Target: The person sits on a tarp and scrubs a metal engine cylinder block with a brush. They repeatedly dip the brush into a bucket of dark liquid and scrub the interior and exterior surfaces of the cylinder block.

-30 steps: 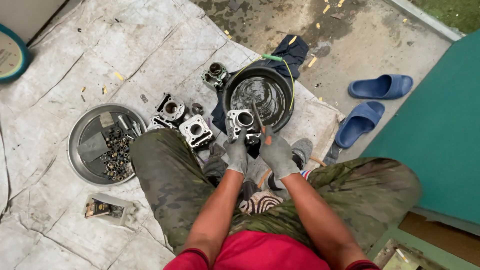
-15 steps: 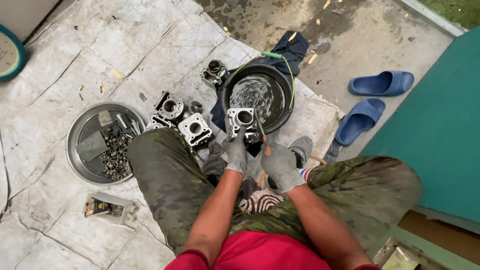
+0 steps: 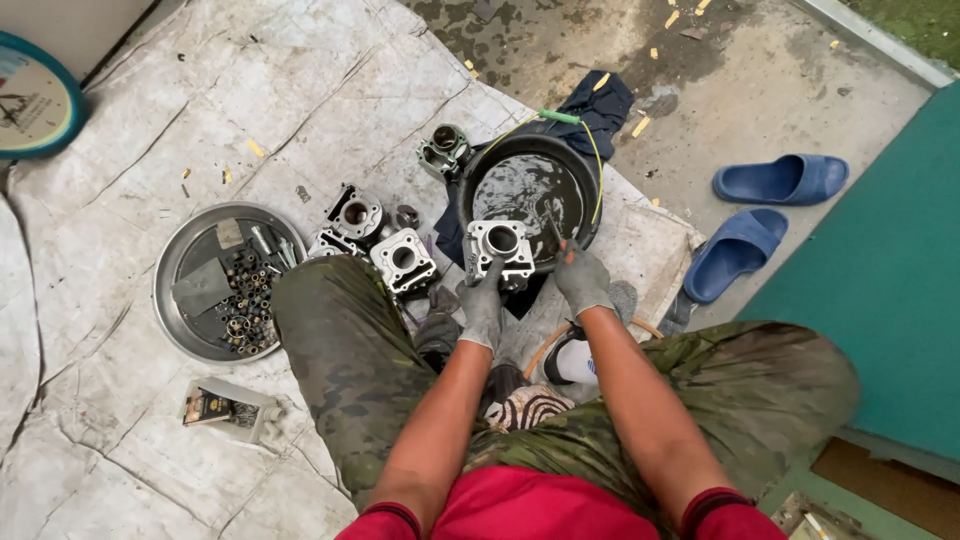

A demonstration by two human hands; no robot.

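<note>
From your head camera: your left hand (image 3: 482, 305) grips the metal engine block (image 3: 501, 250) at the near rim of the black basin (image 3: 588, 215). Your right hand (image 3: 580, 280) squeezes a thin tool (image 3: 553, 228). Hold the block steady over the basin.

We see grey knit cloth gloves, grimy and matt, on the left hand (image 3: 481, 305) and right hand (image 3: 583, 281), gripping a cast-metal engine cylinder (image 3: 501, 247), dull silver with rough fins. Before us sits a black plastic basin (image 3: 590, 175) holding glossy dark liquid, and a smooth steel tray (image 3: 180, 262) of oily metal bolts. Beneath us lies creased, stained sheeting (image 3: 330, 90), beside smooth matt blue rubber slippers (image 3: 780, 180).
</note>
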